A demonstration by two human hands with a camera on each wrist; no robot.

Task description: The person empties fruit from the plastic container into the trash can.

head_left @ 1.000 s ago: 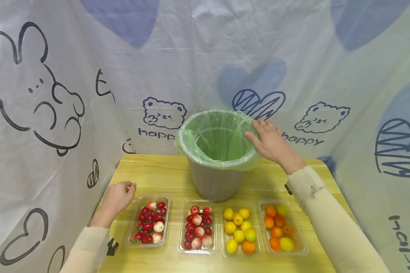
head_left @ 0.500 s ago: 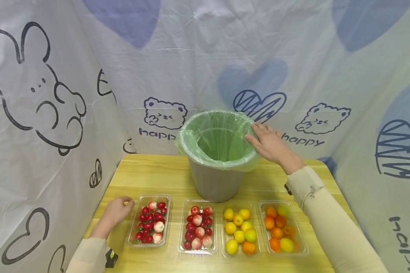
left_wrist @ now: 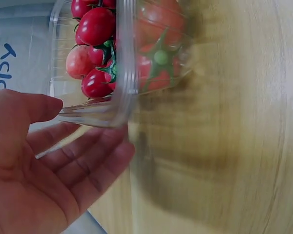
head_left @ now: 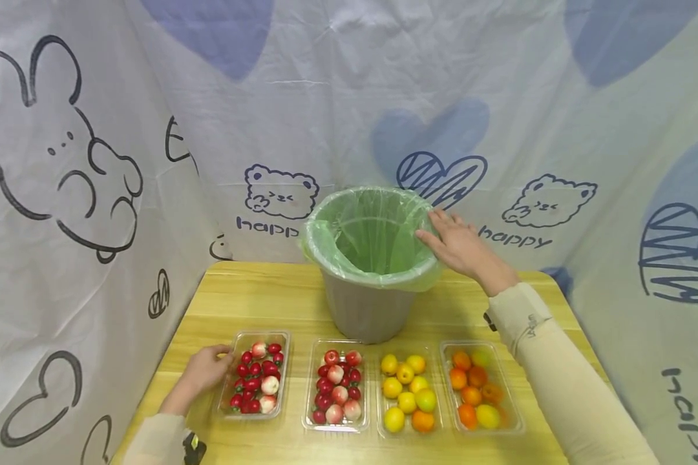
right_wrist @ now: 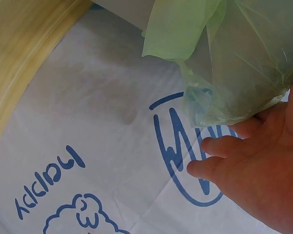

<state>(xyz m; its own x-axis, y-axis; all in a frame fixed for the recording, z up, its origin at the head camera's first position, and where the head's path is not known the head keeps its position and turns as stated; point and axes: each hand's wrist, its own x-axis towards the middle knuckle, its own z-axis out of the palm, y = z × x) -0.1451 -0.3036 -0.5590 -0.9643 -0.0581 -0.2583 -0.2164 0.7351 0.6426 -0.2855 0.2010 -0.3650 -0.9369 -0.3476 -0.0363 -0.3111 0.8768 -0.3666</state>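
Moved since earlier: left hand (head_left: pixel 205 369) has come down the table from a spot well clear of the leftmost tray (head_left: pixel 256 376) to that tray's outer edge; the right hand has stayed where it was on the bin.
Left hand: fingers loosely spread and cupped against the clear wall of the leftmost tray (left_wrist: pixel 95 68), thumb near its rim; whether it has closed into a real grip I cannot tell, and the tray sits flat on the table.
Right hand: right hand (head_left: pixel 462 248) lies with straight fingers on the right side of the bin's rim (head_left: pixel 378 274), touching the green liner bag (right_wrist: pixel 224 63) folded over it; it grasps nothing.
Bin as landmark: grey bin (head_left: pixel 365 310) stands at the back middle of the wooden table (head_left: pixel 256 300); four clear trays sit in a row just in front of it.
Trays, left to right of the bin: small red tomatoes with a few pale fruits; second tray (head_left: pixel 337 386) red and pinkish fruits; third tray (head_left: pixel 407 391) yellow fruits; fourth tray (head_left: pixel 478 387) orange fruits.
Progress: all four trays look full and, as far as the liner shows, nothing lies in the bin; by my judgement the work is at its very start.
Writing: "happy" is printed on the cloth backdrop (head_left: pixel 270 226) left of the bin under a bear drawing, and again right of it; no brand legible on trays or bin.
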